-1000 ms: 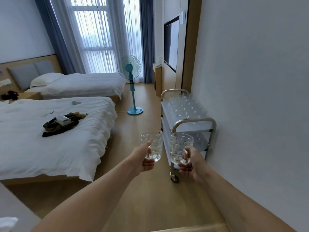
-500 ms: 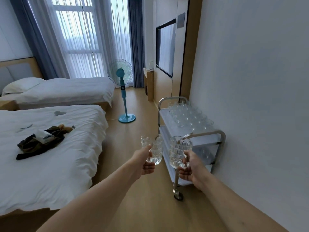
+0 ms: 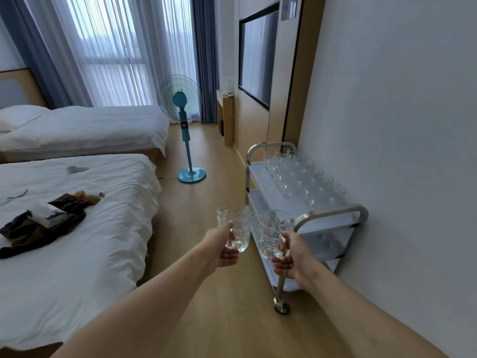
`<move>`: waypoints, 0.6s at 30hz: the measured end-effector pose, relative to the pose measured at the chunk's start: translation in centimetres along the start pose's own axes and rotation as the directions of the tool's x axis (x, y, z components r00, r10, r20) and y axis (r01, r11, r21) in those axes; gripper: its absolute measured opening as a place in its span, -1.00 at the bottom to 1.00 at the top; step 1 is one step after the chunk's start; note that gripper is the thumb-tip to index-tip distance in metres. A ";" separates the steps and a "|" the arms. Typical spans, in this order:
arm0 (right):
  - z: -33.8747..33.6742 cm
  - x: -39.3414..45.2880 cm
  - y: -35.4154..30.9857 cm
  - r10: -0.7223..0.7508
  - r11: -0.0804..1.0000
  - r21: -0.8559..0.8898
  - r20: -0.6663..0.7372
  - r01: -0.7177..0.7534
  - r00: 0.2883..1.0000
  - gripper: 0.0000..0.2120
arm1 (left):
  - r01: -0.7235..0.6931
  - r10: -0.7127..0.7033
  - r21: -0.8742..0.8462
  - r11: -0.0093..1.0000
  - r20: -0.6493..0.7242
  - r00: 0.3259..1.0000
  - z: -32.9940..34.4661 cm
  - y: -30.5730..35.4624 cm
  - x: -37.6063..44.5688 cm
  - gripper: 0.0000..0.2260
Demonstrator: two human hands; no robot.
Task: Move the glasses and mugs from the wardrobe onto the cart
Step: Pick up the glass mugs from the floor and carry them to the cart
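clear faceted mugs (image 3: 276, 235), teal fan (image 3: 182, 112), white bed (image 3: 77, 228)

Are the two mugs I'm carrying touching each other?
Apart. The head view shows a strip of floor and cart between the left hand's mug and the right hand's mug.

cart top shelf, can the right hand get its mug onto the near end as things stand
Probably yes. The right hand grips a glass mug just short of the cart; the glasses crowd the far end, leaving the near shelf bare. Only the near handle rail needs clearing.
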State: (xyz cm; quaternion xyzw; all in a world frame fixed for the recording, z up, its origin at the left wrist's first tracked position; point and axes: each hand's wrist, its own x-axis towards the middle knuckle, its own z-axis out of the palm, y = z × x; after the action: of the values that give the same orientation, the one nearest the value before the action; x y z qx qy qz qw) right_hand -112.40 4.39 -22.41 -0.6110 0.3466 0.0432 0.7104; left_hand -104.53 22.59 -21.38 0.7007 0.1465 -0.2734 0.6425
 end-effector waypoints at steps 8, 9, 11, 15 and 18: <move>1.7 9.8 -3.6 0.020 0.999 0.049 0.019 -0.021 1.000 -0.68 | 0.011 -0.010 0.023 1.000 -0.029 1.000 1.0 4.2 8.7 -0.63; 1.8 11.1 -4.2 0.031 0.998 0.051 0.020 -0.032 0.999 -0.67 | 0.018 -0.017 0.027 0.999 -0.036 0.999 1.3 4.9 10.0 -0.63; 1.9 13.7 -5.4 0.052 0.997 0.052 0.022 -0.053 0.998 -0.66 | 0.031 -0.029 0.039 0.999 -0.052 0.998 1.9 6.2 12.5 -0.63; 1.6 18.2 -7.4 0.070 0.996 0.058 0.013 -0.071 0.997 -0.66 | 0.048 -0.045 0.057 0.997 -0.050 0.998 3.4 8.6 17.1 -0.64; 1.2 21.1 -8.5 0.084 0.994 0.071 -0.005 -0.084 0.996 -0.66 | 0.065 -0.063 0.056 0.996 -0.032 0.997 4.6 9.9 20.2 -0.64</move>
State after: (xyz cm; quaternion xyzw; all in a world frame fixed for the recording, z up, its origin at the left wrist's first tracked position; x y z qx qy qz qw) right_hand -91.83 -4.30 -26.78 -0.5706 0.3761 0.0585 0.7277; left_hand -83.65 13.82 -24.92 0.7180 0.1707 -0.2871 0.6107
